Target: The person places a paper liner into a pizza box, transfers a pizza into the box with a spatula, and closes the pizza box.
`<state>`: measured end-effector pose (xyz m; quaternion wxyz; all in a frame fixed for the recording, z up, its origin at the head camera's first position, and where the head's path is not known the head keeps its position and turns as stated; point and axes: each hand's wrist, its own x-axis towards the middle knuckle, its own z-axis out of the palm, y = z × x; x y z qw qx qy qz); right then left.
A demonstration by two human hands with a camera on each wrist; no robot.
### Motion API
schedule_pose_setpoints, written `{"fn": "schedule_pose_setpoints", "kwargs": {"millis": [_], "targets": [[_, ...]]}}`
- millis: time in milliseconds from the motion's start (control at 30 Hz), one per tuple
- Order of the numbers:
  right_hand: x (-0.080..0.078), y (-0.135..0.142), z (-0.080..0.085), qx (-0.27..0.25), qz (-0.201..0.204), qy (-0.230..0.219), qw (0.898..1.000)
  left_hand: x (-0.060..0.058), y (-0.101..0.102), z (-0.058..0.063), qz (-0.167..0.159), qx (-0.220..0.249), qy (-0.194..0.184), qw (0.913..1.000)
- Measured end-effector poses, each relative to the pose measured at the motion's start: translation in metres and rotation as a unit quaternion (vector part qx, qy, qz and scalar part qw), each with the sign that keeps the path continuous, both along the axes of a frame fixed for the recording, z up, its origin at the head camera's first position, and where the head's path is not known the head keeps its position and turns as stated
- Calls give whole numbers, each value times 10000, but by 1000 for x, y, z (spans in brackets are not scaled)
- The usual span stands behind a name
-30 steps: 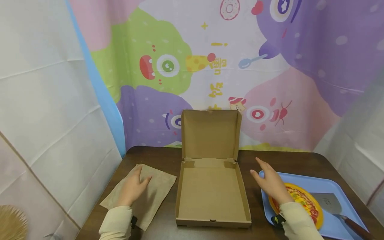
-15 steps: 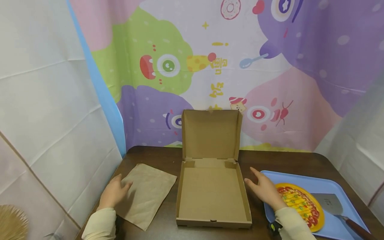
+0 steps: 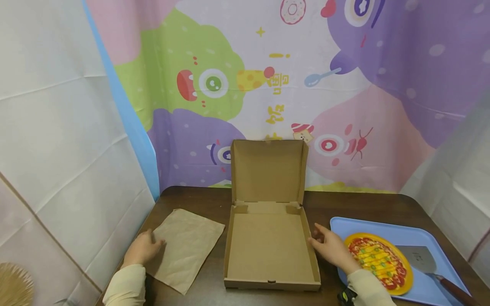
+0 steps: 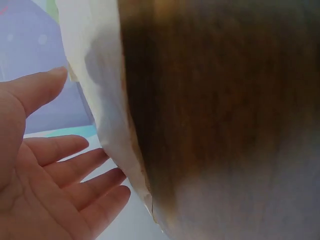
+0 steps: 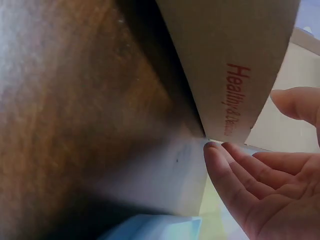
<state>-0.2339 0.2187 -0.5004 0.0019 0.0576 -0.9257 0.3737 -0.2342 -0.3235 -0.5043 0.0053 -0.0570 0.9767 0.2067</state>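
Observation:
An open cardboard pizza box (image 3: 269, 246) stands mid-table with its lid raised at the back. Beside its right wall is my right hand (image 3: 332, 248), the thumb near the rim. In the right wrist view its fingers extend by the box's printed side wall (image 5: 235, 75); whether they touch it I cannot tell. To the left, a brown paper sheet or flat bag (image 3: 187, 246) lies on the table. My left hand (image 3: 141, 248) is at its left edge, fingers extended and thumb apart in the left wrist view, the fingertips by the paper's edge (image 4: 112, 115).
On the right a blue tray (image 3: 428, 293) bears a pizza (image 3: 379, 261) with a yellow rim and a metal spatula (image 3: 419, 257) with a brown handle. A cartoon-printed cloth (image 3: 268, 97) hangs behind the dark wooden table (image 3: 208, 197).
My left hand has moved left off the paper's middle to its left edge. The right hand has come left and nearer, from the tray's edge to the box's right wall.

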Motion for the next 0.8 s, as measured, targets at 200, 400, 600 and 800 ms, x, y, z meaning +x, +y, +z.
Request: {"fn": "schedule_pose_setpoints", "kwargs": {"millis": [200,400,600,800], "targets": [[0,-1,-5,29,61,21,10000,0,-1,0,16,-211,-33,9998],[1,-2,-6,62,105,77,9999,2,-1,1,119,-291,33,9995],[3,-4,-6,61,107,96,9999,2,-2,1,214,-293,143,9992],[4,-7,-5,51,184,182,9997,3,-7,-1,400,-218,247,9987]]}}
